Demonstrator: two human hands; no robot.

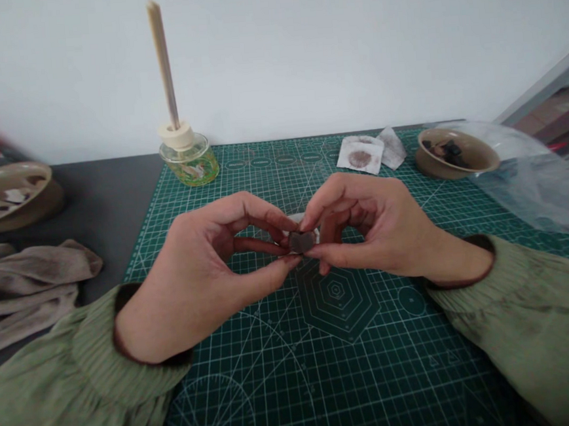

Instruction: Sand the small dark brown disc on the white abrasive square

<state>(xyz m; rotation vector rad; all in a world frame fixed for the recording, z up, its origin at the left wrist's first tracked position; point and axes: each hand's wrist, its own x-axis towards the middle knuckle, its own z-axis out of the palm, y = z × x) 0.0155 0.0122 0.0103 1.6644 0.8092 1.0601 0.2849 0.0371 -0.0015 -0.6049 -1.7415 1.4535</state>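
Both my hands meet above the middle of a green cutting mat (275,345). My left hand (204,259) and my right hand (369,226) pinch a small dark brown lump (301,242) between their fingertips. A scrap of white paper (295,219) shows just behind the lump, partly hidden by my fingers. The lump's underside is hidden, and I cannot tell what it is made of.
A glass jar (189,158) with a tall stick stands at the mat's far edge. Stained white paper (360,154) and a brown bowl (456,152) lie to the far right. Clear plastic (533,180), a dish (7,198) and crumpled cloth (29,289) flank the mat.
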